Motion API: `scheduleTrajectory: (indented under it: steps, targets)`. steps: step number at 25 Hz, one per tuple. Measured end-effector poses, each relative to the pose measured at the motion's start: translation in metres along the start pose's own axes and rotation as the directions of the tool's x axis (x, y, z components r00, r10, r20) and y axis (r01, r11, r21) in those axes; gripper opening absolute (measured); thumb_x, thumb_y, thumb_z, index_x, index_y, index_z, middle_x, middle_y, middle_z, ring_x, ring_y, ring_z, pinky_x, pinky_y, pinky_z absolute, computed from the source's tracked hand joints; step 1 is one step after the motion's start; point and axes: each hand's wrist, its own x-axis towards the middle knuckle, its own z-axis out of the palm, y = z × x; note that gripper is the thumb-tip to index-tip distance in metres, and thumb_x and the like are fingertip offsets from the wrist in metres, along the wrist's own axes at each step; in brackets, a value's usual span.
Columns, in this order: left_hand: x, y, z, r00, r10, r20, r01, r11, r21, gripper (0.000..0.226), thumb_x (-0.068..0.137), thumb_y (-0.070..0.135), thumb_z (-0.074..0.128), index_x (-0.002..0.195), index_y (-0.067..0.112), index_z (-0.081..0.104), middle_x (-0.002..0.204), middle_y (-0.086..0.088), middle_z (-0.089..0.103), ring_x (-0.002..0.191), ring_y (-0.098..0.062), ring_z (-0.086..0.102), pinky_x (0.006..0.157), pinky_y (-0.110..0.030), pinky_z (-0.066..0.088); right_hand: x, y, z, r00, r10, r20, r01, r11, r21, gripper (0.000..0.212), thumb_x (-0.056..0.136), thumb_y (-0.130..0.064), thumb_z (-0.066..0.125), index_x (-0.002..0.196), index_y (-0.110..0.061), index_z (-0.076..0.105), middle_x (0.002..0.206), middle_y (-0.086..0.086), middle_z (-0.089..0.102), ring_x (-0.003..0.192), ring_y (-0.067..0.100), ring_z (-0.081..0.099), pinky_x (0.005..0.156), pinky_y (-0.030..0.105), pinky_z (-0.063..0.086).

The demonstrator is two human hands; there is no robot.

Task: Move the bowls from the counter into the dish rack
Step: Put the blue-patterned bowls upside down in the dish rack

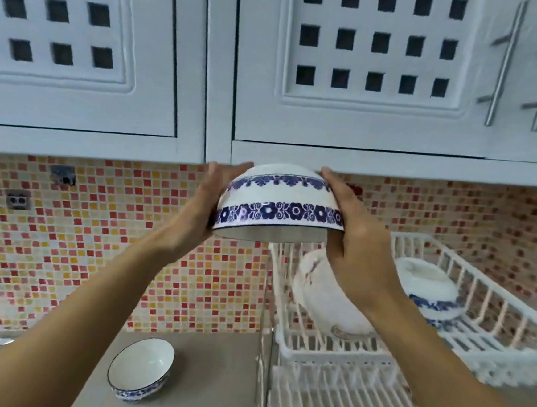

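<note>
Above dish rack's (410,349) left end: upturned bowl (280,201) pinched betw. left hand (202,207) & right hand (351,235) grips, rack straight below, 2nd bowl (140,368) on tabletop (208,375) near-left corner.

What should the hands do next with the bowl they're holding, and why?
Probably lower it rightward into the dish rack. Both the left hand and right hand hold the upside-down bowl above the rack's left end, where two pieces already sit, so aim for free space beside them.
</note>
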Motion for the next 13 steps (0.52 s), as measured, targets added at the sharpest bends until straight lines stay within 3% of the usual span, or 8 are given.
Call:
scheduleTrajectory:
  steps: [1,3,5,7,9,11,13]
  targets:
    - [0.014,0.008,0.016,0.999,0.030,0.043,-0.034,0.995,0.091,0.109,0.052,0.094,0.035,0.142,0.033,0.035,0.147,0.002,0.045,0.134,-0.017,0.046,0.112,-0.049,0.034,-0.002,0.015,-0.017,0.998,-0.051,-0.020,0.050,0.996,-0.079,0.061,0.084,-0.006,0.051,0.142,-0.016,0.034,0.122,0.014,0.063,0.079,0.029,0.066,0.070,0.034,0.053]
    - [0.035,0.020,0.039,0.993,0.041,0.114,-0.063,0.977,0.202,0.104,0.053,0.094,0.037,0.142,0.040,0.029,0.149,0.001,0.041,0.132,-0.021,0.048,0.108,-0.054,0.036,-0.001,0.040,-0.042,0.992,-0.125,-0.037,0.115,0.974,-0.196,0.076,0.076,0.011,0.062,0.140,-0.014,0.030,0.129,0.017,0.057,0.077,0.033,0.067,0.069,0.037,0.055]
    - [0.055,0.033,0.072,0.984,0.055,0.167,-0.093,0.969,0.229,0.106,0.048,0.092,0.046,0.139,0.043,0.027,0.137,0.003,0.052,0.116,-0.017,0.061,0.097,-0.041,0.051,0.000,0.071,-0.072,0.983,-0.176,-0.055,0.152,0.941,-0.303,0.088,0.068,0.020,0.066,0.139,-0.014,0.026,0.133,0.019,0.053,0.072,0.037,0.067,0.063,0.039,0.057]
    - [0.073,0.046,0.104,0.975,0.116,0.188,-0.162,0.955,0.248,0.106,0.046,0.086,0.058,0.138,0.043,0.026,0.123,0.010,0.058,0.104,-0.010,0.067,0.082,-0.026,0.058,0.002,0.106,-0.100,0.972,-0.221,-0.075,0.182,0.919,-0.350,0.087,0.069,0.019,0.067,0.138,-0.013,0.025,0.135,0.020,0.050,0.069,0.038,0.066,0.057,0.037,0.056]
    - [0.092,0.051,0.136,0.967,0.169,0.193,-0.215,0.943,0.255,0.095,0.052,0.072,0.070,0.132,0.041,0.031,0.115,0.011,0.060,0.098,-0.012,0.069,0.075,-0.027,0.060,0.002,0.140,-0.123,0.965,-0.254,-0.058,0.220,0.915,-0.339,0.074,0.076,0.010,0.066,0.136,-0.011,0.027,0.135,0.021,0.048,0.074,0.037,0.066,0.057,0.031,0.054]
    - [0.109,0.044,0.165,0.966,0.202,0.160,-0.241,0.927,0.287,0.077,0.058,0.058,0.072,0.122,0.036,0.036,0.108,0.006,0.063,0.089,-0.014,0.071,0.068,-0.028,0.061,0.002,0.174,-0.139,0.964,-0.265,0.012,0.258,0.927,-0.271,0.060,0.084,-0.007,0.059,0.135,-0.014,0.028,0.139,0.023,0.043,0.095,0.035,0.061,0.071,0.031,0.054]
    - [0.124,0.031,0.190,0.974,0.197,0.112,-0.224,0.910,0.348,0.073,0.057,0.059,0.072,0.117,0.035,0.036,0.104,0.006,0.063,0.082,-0.013,0.071,0.065,-0.026,0.061,0.000,0.204,-0.154,0.967,-0.176,0.185,0.206,0.965,-0.164,0.068,0.083,-0.020,0.056,0.139,-0.027,0.019,0.149,0.018,0.027,0.127,0.025,0.040,0.100,0.039,0.042]
